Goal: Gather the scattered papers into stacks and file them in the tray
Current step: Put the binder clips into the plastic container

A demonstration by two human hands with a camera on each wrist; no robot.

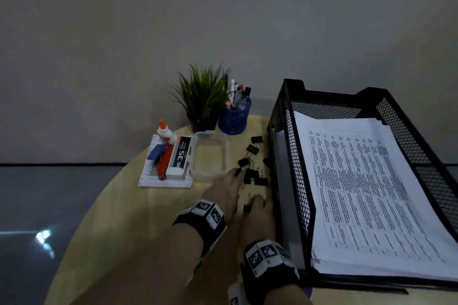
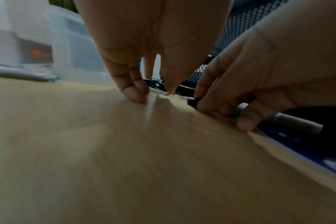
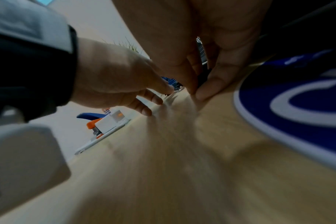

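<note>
A black mesh tray [image 1: 290, 146] stands on the right of the round wooden table, with a thick stack of printed papers [image 1: 359, 181] in its top tier. Several black binder clips [image 1: 252, 148] lie scattered just left of the tray. My left hand [image 1: 235, 176] reaches into them; its fingertips [image 2: 136, 94] touch the tabletop beside a clip, with a gap to the thumb. Nearer to me, my right hand [image 1: 255, 202] pinches one small black binder clip [image 1: 246, 208] between thumb and fingers against the table, also visible as the binder clip [image 2: 193, 102] in the left wrist view.
A clear plastic container [image 1: 209, 156] sits left of the clips. Beside it a white holder [image 1: 166, 181] carries a stapler, a staples box and a glue bottle. A potted plant [image 1: 203, 99] and a blue pen cup [image 1: 234, 119] stand at the back. A blue round mat [image 3: 297, 106] lies under the tray.
</note>
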